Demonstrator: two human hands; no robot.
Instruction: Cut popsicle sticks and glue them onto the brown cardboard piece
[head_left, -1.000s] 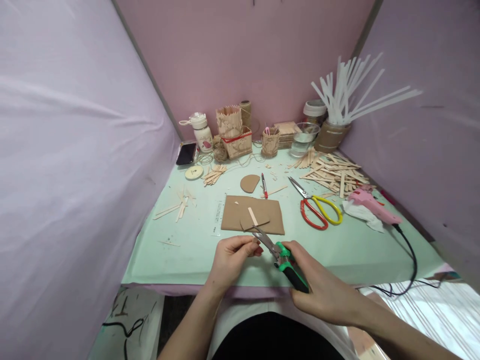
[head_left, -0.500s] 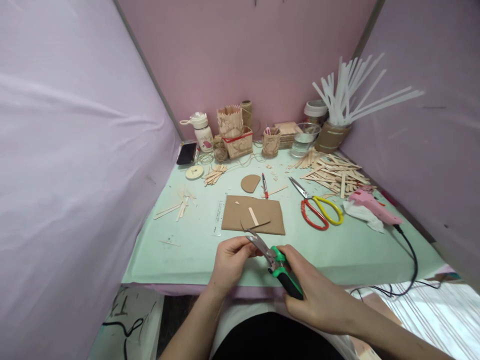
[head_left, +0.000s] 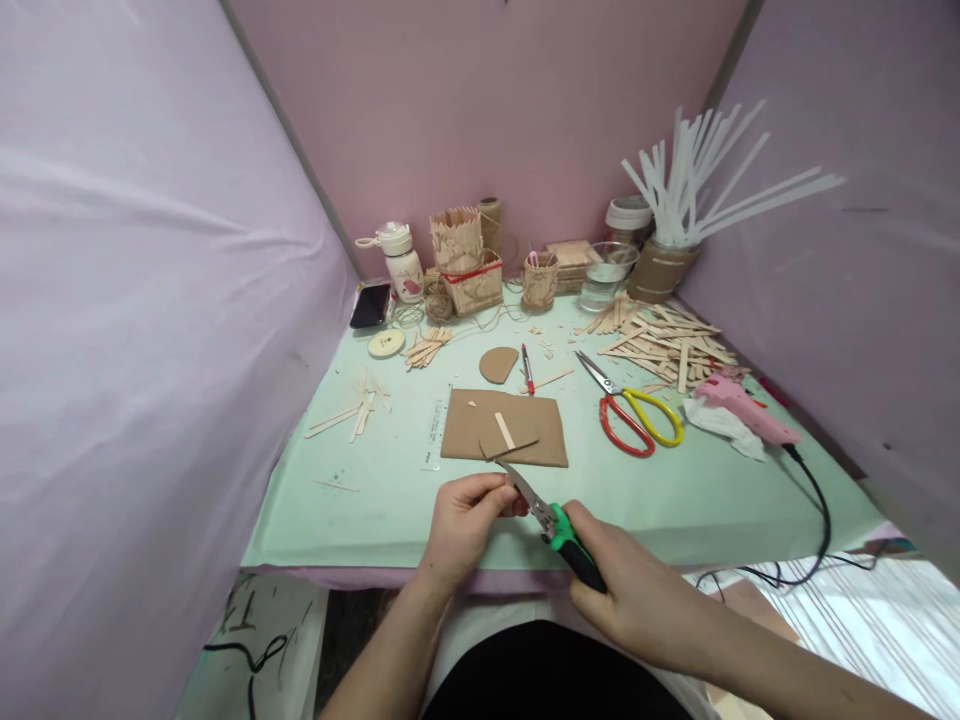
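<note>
My right hand [head_left: 622, 580] grips the green-and-black handles of the pruning shears [head_left: 559, 530], whose blades look closed and point up and left. At their blades, my left hand [head_left: 466, 520] is pinched at the thumb and fingertips; what it holds is too small to make out. Just beyond the blade tips lies a brown cardboard sheet [head_left: 465, 430] with a short wooden stick piece [head_left: 504, 430] and a curved cut line on it. A rounded cardboard piece [head_left: 498, 365] and a red-and-grey pen [head_left: 528, 370] lie behind the sheet.
Scissors [head_left: 615, 390] with red and yellow handles lie right of the cardboard, near a pink glue gun [head_left: 750, 408] with a black cord. Wooden sticks [head_left: 667, 345] are heaped at the back right. A water bowl [head_left: 604, 285] and a white bottle [head_left: 403, 270] stand behind.
The blades of the shears have closed together beside my left fingertips, and the handles have been squeezed closer. My left hand has barely moved.
</note>
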